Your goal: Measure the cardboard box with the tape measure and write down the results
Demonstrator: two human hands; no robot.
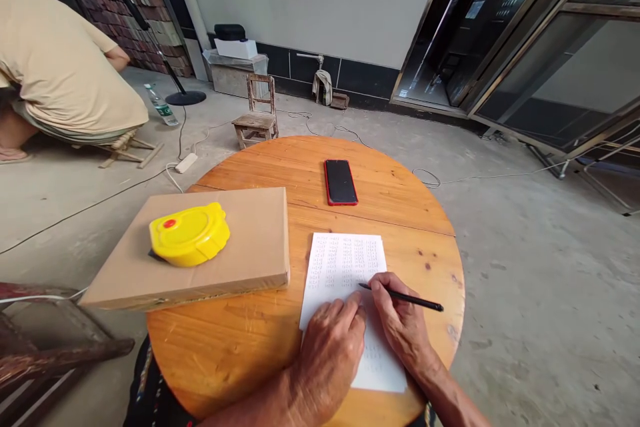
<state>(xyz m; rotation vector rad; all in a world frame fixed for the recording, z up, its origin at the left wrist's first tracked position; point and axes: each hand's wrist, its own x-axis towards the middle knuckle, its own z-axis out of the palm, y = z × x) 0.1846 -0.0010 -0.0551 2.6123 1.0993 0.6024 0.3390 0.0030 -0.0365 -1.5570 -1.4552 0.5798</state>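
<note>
White paper sheets [320, 280] covered in rows of small handwritten characters lie on the round wooden table [240, 360]. My right hand [403, 320] grips a black pen [417, 299], its tip at the writing near the middle of the paper. Beside it, my left hand [335, 350] rests on the paper, fingers bent slightly and lying on the sheet, holding nothing that I can see. Its palm and part of the writing under it are hidden. Beyond the paper lies a phone [341, 182] with a red case and a dark screen.
On the table's left sits a cardboard box [255, 233] with a yellow tape-measure-shaped case [190, 233] on top. A small wooden chair [257, 117] stands behind the table. Another person [75, 60] sits at left near a water bottle [161, 107] and a power strip [187, 163].
</note>
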